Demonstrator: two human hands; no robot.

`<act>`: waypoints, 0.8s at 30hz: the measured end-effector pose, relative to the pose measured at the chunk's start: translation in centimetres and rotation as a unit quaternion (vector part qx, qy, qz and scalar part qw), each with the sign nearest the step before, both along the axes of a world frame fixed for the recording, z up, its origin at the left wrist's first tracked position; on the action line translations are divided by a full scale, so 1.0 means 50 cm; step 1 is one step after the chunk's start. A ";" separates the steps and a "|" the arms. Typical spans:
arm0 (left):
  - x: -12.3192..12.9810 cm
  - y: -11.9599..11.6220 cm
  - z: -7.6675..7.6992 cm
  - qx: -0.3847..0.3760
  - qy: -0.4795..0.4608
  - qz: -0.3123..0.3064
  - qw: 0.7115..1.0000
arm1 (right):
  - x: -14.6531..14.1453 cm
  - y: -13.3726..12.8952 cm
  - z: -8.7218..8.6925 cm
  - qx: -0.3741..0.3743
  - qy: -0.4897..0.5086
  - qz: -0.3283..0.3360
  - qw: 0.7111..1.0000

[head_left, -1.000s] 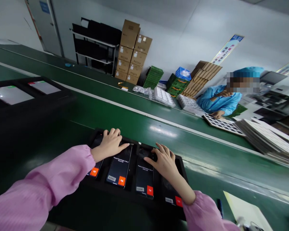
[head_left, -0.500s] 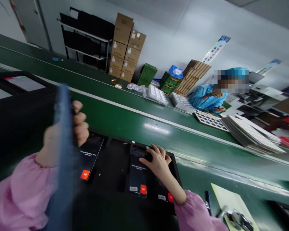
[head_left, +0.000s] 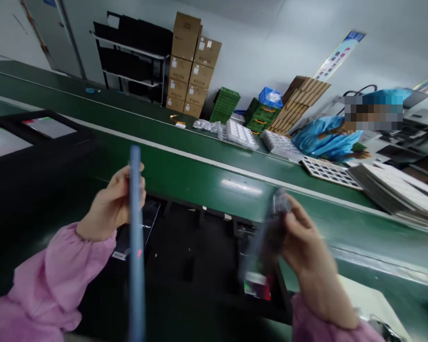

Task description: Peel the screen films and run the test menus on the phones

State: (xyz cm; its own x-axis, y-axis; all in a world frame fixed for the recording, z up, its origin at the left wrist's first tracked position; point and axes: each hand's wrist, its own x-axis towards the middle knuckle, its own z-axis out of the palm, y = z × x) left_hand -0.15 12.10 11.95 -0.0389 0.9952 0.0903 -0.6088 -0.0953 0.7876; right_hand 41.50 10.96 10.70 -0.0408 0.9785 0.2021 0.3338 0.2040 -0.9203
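both hands are now off the black tray (head_left: 216, 242), each with a phone. the left hand (head_left: 107, 209) has its fingers clamped on an upright phone (head_left: 136, 251), turned edge-on so that only a thin blue-grey side shows plainly. half a second ago the right hand (head_left: 308, 251) was down over the tray; now it is up, its fingers closed on a tilted phone (head_left: 267, 232) near the top end. motion blurs that phone, so i cannot tell how each fingertip sits or what its screen reads.

the change in the tray is that its two middle slots are bare, where a moment ago only one was. that seems to put the work at two phones lifted and two left lying: a left-end phone (head_left: 150, 221), partly behind the left hand and the upright phone, and what looks like a right-end phone (head_left: 257, 289), mostly covered by the tilted phone, with green, white and red at its near end.

another black tray (head_left: 71, 147) with pale screens stands to the left on the green bench (head_left: 185, 166), and a co-worker in blue (head_left: 328, 137) sits across it.
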 end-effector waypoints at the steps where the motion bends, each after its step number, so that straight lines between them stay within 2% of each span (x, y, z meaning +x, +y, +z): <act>1: 0.004 0.010 -0.006 0.001 0.044 -0.013 0.999 | 0.021 0.011 0.020 0.009 0.011 0.000 1.000; 3: 0.018 0.035 -0.024 -0.004 0.137 -0.035 0.990 | 0.044 0.033 0.036 0.011 0.017 0.008 1.000; 4: 0.028 0.048 -0.037 -0.010 0.177 -0.046 0.983 | 0.044 0.043 0.030 0.008 0.012 0.015 1.000; 7: 0.063 0.080 -0.087 -0.015 0.300 -0.088 0.950 | -0.001 0.059 -0.030 -0.019 -0.033 0.050 0.998; 10: 0.093 0.099 -0.129 0.016 0.420 -0.132 0.898 | -0.073 0.064 -0.104 -0.043 -0.110 0.094 0.989; 12: 0.105 0.107 -0.139 0.054 0.500 -0.145 0.852 | -0.109 0.065 -0.128 -0.038 -0.165 0.108 0.980; 13: 0.110 0.110 -0.137 0.076 0.539 -0.145 0.826 | -0.120 0.063 -0.129 -0.026 -0.192 0.103 0.976; 16: 0.117 0.104 -0.116 0.131 0.639 -0.117 0.749 | -0.128 0.033 -0.102 0.033 -0.259 0.035 0.965; 18: 0.110 0.076 -0.097 0.148 0.680 -0.078 0.714 | -0.112 -0.014 -0.075 0.065 -0.285 -0.021 0.956; 20: 0.085 0.023 -0.084 0.166 0.707 -0.033 0.687 | -0.083 -0.085 -0.060 0.088 -0.306 -0.041 0.947; 21: 0.068 -0.011 -0.081 0.177 0.716 -0.017 0.675 | -0.065 -0.125 -0.060 0.100 -0.316 -0.034 0.943; 22: 0.048 -0.048 -0.083 0.221 0.732 0.000 0.644 | -0.047 -0.165 -0.066 0.135 -0.343 -0.020 0.929; 24: 0.013 -0.123 -0.097 0.296 0.742 -0.019 0.601 | -0.016 -0.236 -0.091 0.185 -0.393 -0.016 0.901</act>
